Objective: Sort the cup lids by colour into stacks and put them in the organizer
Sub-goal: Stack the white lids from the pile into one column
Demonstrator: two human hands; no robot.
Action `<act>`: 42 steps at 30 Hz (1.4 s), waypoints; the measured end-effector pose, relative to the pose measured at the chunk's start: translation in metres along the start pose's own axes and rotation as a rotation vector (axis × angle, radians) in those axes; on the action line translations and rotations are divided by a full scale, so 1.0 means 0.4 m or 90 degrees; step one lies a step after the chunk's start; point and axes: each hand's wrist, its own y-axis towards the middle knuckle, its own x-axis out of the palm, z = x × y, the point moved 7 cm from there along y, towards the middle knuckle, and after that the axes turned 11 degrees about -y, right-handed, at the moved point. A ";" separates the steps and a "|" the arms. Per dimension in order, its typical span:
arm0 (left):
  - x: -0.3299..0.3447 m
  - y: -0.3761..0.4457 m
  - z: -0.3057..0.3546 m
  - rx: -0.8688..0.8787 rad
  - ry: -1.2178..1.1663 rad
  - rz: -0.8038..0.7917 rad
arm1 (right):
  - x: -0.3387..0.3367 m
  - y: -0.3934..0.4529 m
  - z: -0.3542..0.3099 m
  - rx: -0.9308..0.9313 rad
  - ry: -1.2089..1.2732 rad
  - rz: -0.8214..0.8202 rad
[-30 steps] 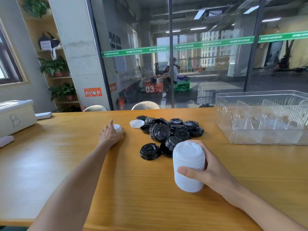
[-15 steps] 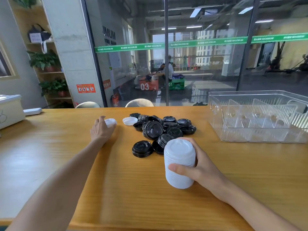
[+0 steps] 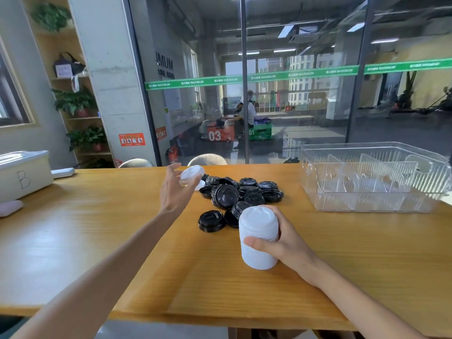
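Where black lids [image 3: 241,195] crowd: clear organizer [image 3: 374,177] beyond.

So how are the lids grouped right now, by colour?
Loose white lids: 2, one in the left hand, one on the table behind it.
White stack: 1, in the right hand.
Black heap: 1, too overlapped to count.
Total: 4 groups.

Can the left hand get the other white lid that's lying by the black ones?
Probably not right now. The left hand is lifted off the table and its grip is already full with a white lid. The other white lid lies just beneath it, uncovered, beside the black lids.
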 end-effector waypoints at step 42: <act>0.171 -0.461 0.239 0.089 -0.096 -0.195 | -0.028 -0.059 0.004 0.036 -0.016 0.064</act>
